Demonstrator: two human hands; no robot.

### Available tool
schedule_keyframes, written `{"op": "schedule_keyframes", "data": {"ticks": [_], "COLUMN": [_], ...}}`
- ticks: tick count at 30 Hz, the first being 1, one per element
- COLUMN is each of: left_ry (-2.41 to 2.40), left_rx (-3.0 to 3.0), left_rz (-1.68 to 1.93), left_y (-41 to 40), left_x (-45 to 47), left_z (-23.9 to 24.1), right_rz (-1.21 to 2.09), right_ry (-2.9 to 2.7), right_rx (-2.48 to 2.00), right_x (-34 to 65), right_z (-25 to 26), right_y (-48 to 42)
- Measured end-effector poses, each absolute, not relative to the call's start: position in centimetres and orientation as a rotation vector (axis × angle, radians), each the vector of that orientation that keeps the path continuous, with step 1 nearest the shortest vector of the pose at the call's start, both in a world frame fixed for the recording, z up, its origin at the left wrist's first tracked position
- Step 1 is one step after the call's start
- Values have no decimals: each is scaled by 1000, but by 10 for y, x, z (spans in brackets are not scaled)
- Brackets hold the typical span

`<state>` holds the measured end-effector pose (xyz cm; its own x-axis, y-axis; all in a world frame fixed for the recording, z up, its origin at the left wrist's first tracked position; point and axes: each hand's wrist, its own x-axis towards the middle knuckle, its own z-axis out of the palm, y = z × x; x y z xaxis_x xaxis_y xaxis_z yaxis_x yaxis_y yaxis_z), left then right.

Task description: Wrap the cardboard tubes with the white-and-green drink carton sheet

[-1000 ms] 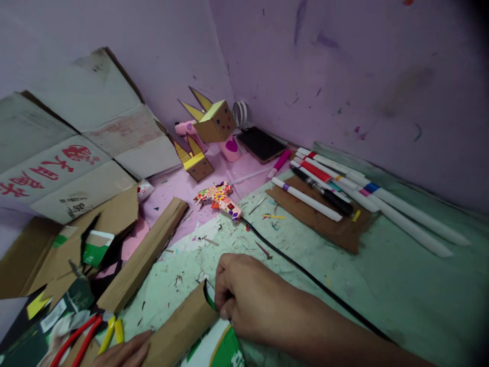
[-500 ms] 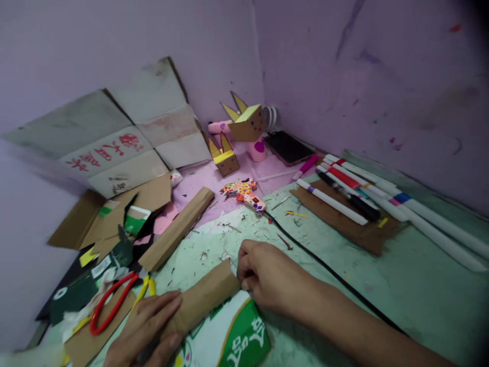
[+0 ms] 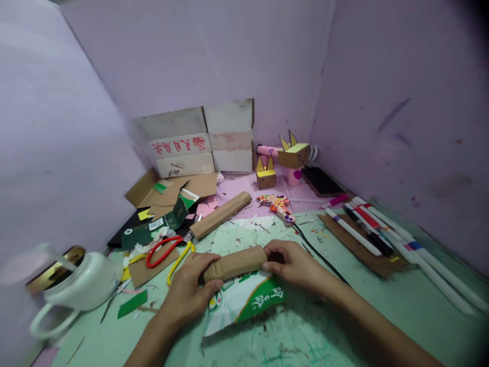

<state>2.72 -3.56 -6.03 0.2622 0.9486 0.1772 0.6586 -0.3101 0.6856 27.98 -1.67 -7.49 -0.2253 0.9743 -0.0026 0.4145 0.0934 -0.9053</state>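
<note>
A piece of brown cardboard, folded over into a long raised strip, lies in front of me. Its flat part with green and white printing spreads toward me. My left hand grips the strip's left end, thumb on the near side and fingers on the far side. At the other end, my right hand pinches the edge with thumb and curled fingers. Beyond them rests a flower-patterned glue gun with a black cord. Scissors with red and yellow handles lie left of my left hand.
A folded cardboard bar lies behind the scissors. Cardboard scraps and a white pot are at left. Markers lie at right near a phone. Two cardboard animal heads and an opened-out box stand at the back.
The view has swung left and levelled, bringing the white pot into sight. My hands still hold the two ends of the cardboard; the left now wraps its end more visibly.
</note>
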Motion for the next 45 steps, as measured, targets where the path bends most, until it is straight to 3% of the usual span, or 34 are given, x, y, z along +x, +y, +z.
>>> {"op": "schedule_keyframes", "data": {"ticks": [8,15,19,25,29,41,45], "left_ry": [1552,1365,1333,1226,1211,1179,1159], "left_rx": [1381,1193,1256,1267,1225,1027,905], "left_rz": [1160,1238,1152,948,1048,1155,1189], "left_y": [-30,-30,-33,-16,-4,-8,-4], "left_x": [32,70,98,94,72,72,70], "left_z": [-56,-73,-72,-62,-53,-50,-53], "right_rz": [1222,1674,1585,1498,1387,1023,1191], "right_ry": [-1256,-1235,-1315,-1113,-1010,-1384,-1326], "right_rx": [-1246,-813,-644,-810,-957,-1247,-1221], "right_x": [296,250,242,273,286,288,284], "right_z": [-66,-83,-71,-66,-62,-45,-53], "right_y": [-13,-29,-37,-26,-21,-29,-25]}}
